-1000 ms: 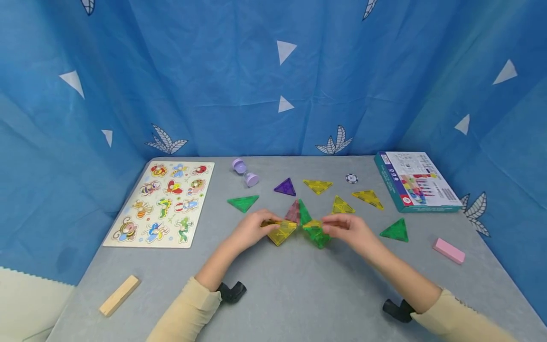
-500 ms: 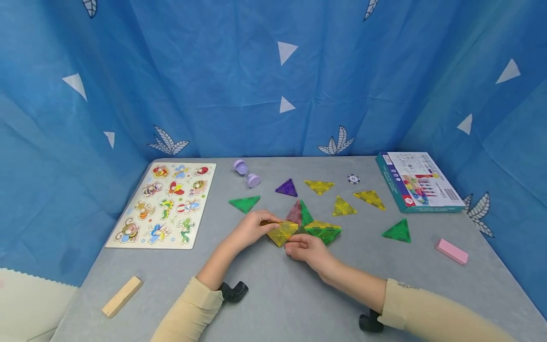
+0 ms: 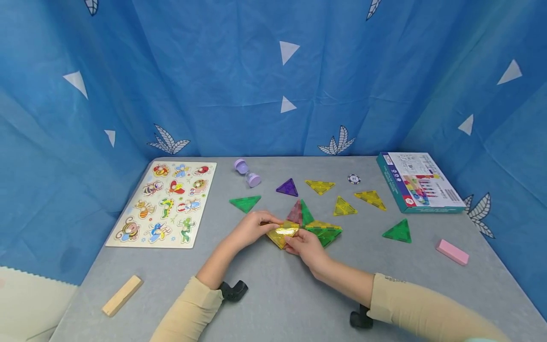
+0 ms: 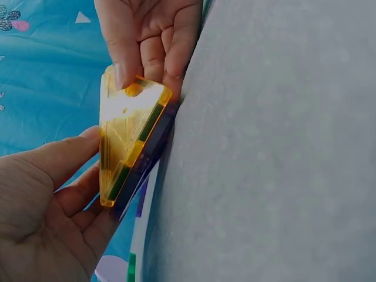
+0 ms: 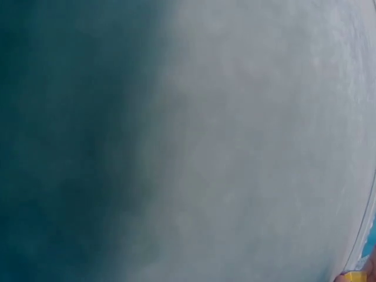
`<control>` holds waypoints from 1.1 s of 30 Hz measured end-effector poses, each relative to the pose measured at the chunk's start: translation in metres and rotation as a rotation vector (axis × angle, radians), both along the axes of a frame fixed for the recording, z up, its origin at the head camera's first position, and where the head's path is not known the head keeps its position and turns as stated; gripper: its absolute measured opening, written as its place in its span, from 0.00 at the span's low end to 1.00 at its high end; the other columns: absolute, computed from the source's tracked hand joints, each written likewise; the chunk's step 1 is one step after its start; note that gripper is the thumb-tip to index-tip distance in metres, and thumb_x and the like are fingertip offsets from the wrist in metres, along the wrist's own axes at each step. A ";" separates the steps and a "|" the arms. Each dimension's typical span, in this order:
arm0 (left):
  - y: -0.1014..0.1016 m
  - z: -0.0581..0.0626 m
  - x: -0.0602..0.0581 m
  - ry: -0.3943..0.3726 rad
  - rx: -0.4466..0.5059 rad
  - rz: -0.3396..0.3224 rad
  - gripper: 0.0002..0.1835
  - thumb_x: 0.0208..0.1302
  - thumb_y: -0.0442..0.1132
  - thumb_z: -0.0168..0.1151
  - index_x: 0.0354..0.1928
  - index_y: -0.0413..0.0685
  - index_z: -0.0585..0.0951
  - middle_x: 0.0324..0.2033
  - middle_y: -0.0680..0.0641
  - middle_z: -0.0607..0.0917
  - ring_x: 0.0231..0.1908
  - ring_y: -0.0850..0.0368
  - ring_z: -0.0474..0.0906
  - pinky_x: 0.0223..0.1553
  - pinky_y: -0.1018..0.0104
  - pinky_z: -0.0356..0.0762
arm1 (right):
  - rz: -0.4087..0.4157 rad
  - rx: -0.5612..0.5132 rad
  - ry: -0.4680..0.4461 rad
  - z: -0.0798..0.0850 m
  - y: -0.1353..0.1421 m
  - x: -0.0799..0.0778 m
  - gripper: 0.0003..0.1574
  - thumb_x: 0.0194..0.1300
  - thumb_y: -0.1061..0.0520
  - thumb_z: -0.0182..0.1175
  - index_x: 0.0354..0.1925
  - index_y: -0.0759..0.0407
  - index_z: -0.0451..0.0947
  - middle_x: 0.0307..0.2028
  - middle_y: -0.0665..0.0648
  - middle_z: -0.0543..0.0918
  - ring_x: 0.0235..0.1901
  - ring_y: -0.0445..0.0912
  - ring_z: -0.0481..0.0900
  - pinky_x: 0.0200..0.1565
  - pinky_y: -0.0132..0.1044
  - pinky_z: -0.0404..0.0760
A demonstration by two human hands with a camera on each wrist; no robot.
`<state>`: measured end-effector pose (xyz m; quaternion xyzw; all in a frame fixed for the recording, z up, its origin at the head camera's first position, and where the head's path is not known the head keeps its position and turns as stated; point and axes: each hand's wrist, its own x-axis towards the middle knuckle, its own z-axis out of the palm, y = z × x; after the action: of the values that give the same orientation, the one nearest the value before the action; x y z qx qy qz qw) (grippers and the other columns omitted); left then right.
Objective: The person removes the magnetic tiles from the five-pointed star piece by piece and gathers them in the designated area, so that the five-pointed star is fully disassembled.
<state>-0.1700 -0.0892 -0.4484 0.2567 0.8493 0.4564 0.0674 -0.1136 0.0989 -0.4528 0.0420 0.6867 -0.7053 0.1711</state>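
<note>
A translucent yellow triangular magnetic tile (image 3: 282,232) lies between my two hands in the middle of the table. My left hand (image 3: 249,231) pinches its left corner, while the thumb of my right hand (image 3: 311,251) presses the other end with fingers behind. The left wrist view shows this tile (image 4: 126,135) tilted up, a dark purple piece (image 4: 154,138) right beneath it. Behind stand a pinkish-red tile (image 3: 295,213) and a green tile (image 3: 306,214), leaning together. Right of these, a yellow tile (image 3: 321,224) overlaps a green tile (image 3: 326,235).
Loose triangle tiles lie around: a purple one (image 3: 287,187), green ones (image 3: 245,204) and several yellow ones (image 3: 343,206). An insect puzzle board (image 3: 164,204) is at left, a toy box (image 3: 420,183) at right. A purple sand timer (image 3: 248,173), wooden block (image 3: 122,295) and pink block (image 3: 452,251) lie farther out.
My right hand has let go of the yellow tile over the green one and moved left, taking hold of the front yellow tile. My left hand has stayed at its corner.
</note>
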 end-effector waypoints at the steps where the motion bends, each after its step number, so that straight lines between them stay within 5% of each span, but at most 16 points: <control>1: 0.000 0.000 0.000 -0.007 0.002 -0.003 0.09 0.63 0.38 0.61 0.42 0.51 0.86 0.39 0.53 0.85 0.41 0.61 0.78 0.39 0.68 0.76 | 0.007 0.007 0.003 0.000 0.001 0.000 0.18 0.67 0.65 0.52 0.53 0.76 0.68 0.40 0.64 0.82 0.36 0.44 0.81 0.41 0.35 0.80; 16: -0.007 -0.003 -0.010 -0.197 0.048 -0.114 0.11 0.64 0.37 0.59 0.47 0.48 0.84 0.45 0.50 0.84 0.48 0.56 0.77 0.47 0.64 0.76 | 0.060 0.061 0.001 0.000 0.010 0.001 0.21 0.69 0.63 0.50 0.57 0.71 0.64 0.43 0.63 0.81 0.38 0.45 0.79 0.42 0.36 0.80; 26: -0.010 -0.006 -0.013 -0.179 0.021 -0.138 0.13 0.61 0.33 0.61 0.48 0.48 0.83 0.45 0.49 0.84 0.48 0.55 0.78 0.47 0.63 0.76 | 0.114 0.065 0.036 0.003 0.013 0.002 0.24 0.70 0.62 0.50 0.61 0.70 0.63 0.50 0.65 0.78 0.46 0.48 0.78 0.44 0.40 0.79; 33: -0.020 -0.009 -0.009 -0.158 0.006 -0.102 0.12 0.61 0.35 0.63 0.46 0.52 0.84 0.45 0.51 0.84 0.48 0.56 0.78 0.48 0.61 0.76 | 0.222 0.069 0.086 0.009 0.020 0.010 0.18 0.69 0.60 0.52 0.53 0.71 0.67 0.42 0.62 0.82 0.42 0.47 0.79 0.45 0.42 0.79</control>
<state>-0.1790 -0.1095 -0.4571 0.2633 0.8257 0.4737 0.1565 -0.1032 0.1189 -0.4439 -0.0590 0.7176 -0.6592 0.2170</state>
